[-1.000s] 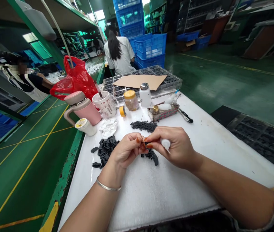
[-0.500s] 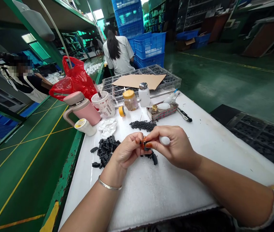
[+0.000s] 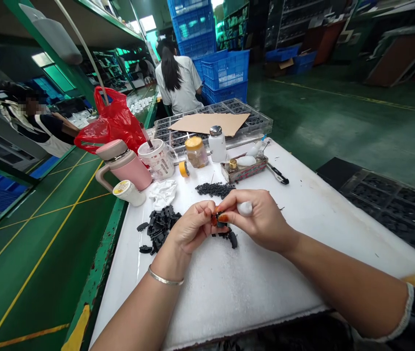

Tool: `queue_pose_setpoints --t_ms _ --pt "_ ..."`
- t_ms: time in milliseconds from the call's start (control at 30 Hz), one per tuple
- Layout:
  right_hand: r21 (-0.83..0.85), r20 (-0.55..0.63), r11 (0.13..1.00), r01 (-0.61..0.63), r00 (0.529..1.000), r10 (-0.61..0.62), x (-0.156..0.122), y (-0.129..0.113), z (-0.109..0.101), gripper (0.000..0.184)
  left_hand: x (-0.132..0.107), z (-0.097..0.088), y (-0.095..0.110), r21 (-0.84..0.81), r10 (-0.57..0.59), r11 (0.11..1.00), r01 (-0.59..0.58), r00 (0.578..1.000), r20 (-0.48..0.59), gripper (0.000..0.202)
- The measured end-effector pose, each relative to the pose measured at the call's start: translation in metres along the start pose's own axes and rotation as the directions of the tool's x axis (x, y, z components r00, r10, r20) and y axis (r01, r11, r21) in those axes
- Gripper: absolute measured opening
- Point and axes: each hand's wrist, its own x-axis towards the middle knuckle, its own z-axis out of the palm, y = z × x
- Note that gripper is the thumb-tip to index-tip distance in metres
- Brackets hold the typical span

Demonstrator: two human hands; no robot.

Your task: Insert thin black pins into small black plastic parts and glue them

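Note:
My left hand (image 3: 191, 228) is closed, thumb and fingers pinching a small black part (image 3: 221, 224) that is mostly hidden. Pressed close beside it, my right hand (image 3: 262, 220) grips a tool with a rounded white handle (image 3: 245, 209); the tool's tip is covered by fingertips. Left of the hands lies a heap of curved black plastic pieces (image 3: 159, 227). Just behind them spreads a pile of tiny black parts (image 3: 214, 189). A few black pieces (image 3: 233, 239) rest on the white tabletop (image 3: 210, 292) under my fingers.
Along the back stand a pink tumbler (image 3: 131, 169), a clear mug (image 3: 159, 161), a yellow-lidded jar (image 3: 196, 152), a white bottle (image 3: 217, 145) and a small tool box (image 3: 247, 169). A utility knife (image 3: 278, 173) lies at right. Behind sit compartment trays (image 3: 266, 124); two people work beyond.
The white handle in my right hand has shifted and tilted slightly leftward. Both hands stay together in nearly the same place.

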Motion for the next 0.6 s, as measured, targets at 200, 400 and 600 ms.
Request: queue_pose_setpoints --t_ms 200,400,600 --pt "-0.069 0.198 0.976 -0.206 0.956 0.215 0.013 0.012 -0.015 0.01 -0.004 -0.003 0.017 0.061 0.256 0.967 -0.249 0.933 -0.254 0.042" --pt "-0.219 0.486 0.921 -0.324 0.782 0.39 0.013 0.021 -0.016 0.017 -0.013 -0.028 0.043 0.089 0.42 0.903 -0.421 0.821 -0.385 0.037" --pt "-0.407 0.46 0.895 -0.182 0.806 0.374 0.012 0.02 -0.017 0.019 -0.017 -0.043 0.051 0.224 0.477 0.879 -0.421 0.773 -0.419 0.033"
